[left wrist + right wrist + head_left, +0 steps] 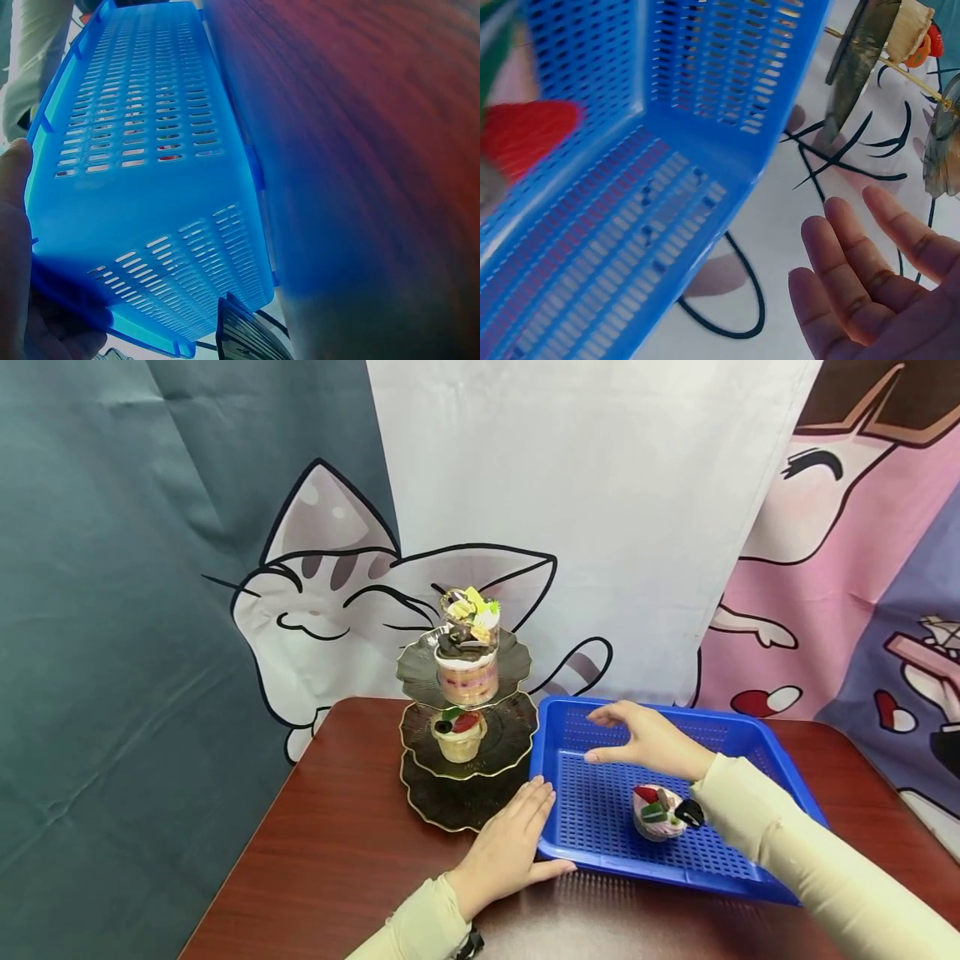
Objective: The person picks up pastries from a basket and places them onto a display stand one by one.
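Note:
A blue plastic basket (627, 866) with slotted walls stands on the table. Inside it, toward the front, sits a toy cupcake (659, 812) topped with red, green and black pieces. My left hand (504, 850) rests on the basket's near left corner, fingers straight along the left rim and thumb by the front rim. Over the back half of the basket hovers my right hand (651, 742), its fingers and thumb spread apart around nothing. The right wrist view also shows this hand (889, 296) apart from the basket wall.
Left of the basket stands a dark, gold-edged tiered stand (444, 793). Its middle tier holds a toy fruit cupcake (459, 745); a layered dessert cup (468, 679) is higher up. Behind the wooden table (322, 860) hangs a printed cartoon cloth (592, 485).

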`<state>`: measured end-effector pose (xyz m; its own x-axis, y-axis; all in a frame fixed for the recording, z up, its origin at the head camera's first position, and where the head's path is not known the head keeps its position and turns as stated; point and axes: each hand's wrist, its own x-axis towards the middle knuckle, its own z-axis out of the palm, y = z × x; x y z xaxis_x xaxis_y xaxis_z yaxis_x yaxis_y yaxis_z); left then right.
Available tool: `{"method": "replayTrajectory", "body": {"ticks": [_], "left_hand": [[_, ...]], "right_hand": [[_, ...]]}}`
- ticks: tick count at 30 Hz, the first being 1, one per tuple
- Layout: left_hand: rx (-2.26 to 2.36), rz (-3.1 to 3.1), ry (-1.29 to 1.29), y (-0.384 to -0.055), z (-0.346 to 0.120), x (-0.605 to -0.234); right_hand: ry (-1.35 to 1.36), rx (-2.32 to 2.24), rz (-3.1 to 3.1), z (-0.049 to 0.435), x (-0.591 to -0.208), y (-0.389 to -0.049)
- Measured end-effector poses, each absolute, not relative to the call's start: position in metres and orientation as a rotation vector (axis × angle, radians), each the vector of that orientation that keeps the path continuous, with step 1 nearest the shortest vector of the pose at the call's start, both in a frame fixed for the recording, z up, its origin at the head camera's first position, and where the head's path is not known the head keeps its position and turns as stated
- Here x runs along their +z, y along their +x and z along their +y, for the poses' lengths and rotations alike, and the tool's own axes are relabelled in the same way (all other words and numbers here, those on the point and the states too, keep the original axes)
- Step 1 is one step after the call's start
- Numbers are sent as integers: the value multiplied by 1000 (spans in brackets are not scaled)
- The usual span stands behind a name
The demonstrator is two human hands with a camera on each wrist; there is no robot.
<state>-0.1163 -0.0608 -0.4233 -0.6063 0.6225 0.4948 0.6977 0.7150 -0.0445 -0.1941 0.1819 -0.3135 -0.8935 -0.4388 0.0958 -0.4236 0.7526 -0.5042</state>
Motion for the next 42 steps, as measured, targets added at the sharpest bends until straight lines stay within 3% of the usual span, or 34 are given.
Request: {"method": "replayTrajectory", "body": {"ticks": [24,42], "left_hand": [[-233,-2453,-1024,-118,-61,-421],[-242,-2455,-1028,-117,-61,-424]], "right_hand": [[-610,-617,2780,273,-355,-154],[-787,-610,2770,282,-379,-155]]}}
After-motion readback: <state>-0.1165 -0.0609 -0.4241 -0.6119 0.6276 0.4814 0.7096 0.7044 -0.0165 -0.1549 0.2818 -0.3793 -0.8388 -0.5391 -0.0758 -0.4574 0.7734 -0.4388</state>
